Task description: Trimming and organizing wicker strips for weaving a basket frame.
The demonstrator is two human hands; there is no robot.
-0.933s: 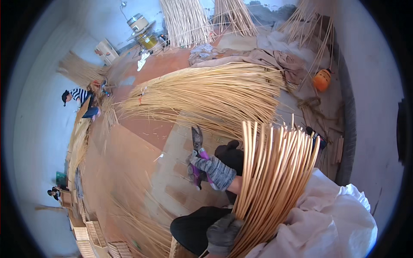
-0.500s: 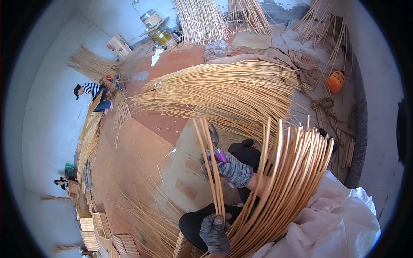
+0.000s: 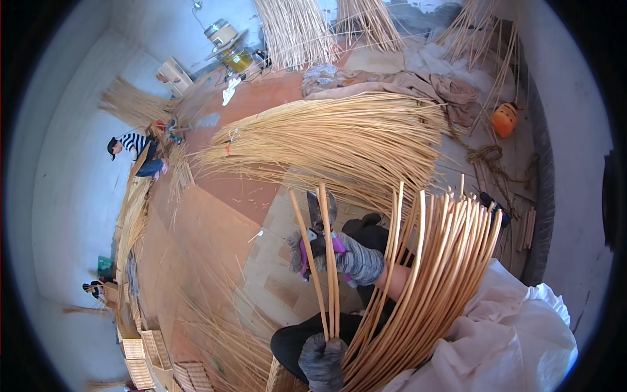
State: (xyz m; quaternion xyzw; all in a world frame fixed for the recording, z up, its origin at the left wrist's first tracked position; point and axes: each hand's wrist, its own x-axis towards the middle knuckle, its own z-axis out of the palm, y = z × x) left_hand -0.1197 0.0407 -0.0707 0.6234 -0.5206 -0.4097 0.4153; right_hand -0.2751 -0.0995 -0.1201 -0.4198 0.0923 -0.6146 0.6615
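My left hand (image 3: 321, 362), in a grey knit glove, is closed around a few upright tan sticks (image 3: 332, 284) at the lower centre. My right hand (image 3: 353, 255), also gloved, grips purple-handled pruning shears (image 3: 322, 212); their dark blades stand just by the tops of those sticks, partly hidden behind them. A dense bundle of cut sticks (image 3: 450, 255) leans across my right forearm, over a white cloth (image 3: 496, 326) at the lower right. My dark-clothed legs show beneath my hands.
A long bundle of rods (image 3: 326, 137) lies ahead on the floor. A person in striped top (image 3: 134, 147) and another person (image 3: 95, 289) work at left, near woven baskets (image 3: 157, 346). More rods (image 3: 294, 32) stand against the back wall. An orange object (image 3: 504, 119) lies right.
My left hand has drawn a few sticks leftward out of the bundle, upright in front of the shears. My right hand with the shears has shifted slightly rightward behind them.
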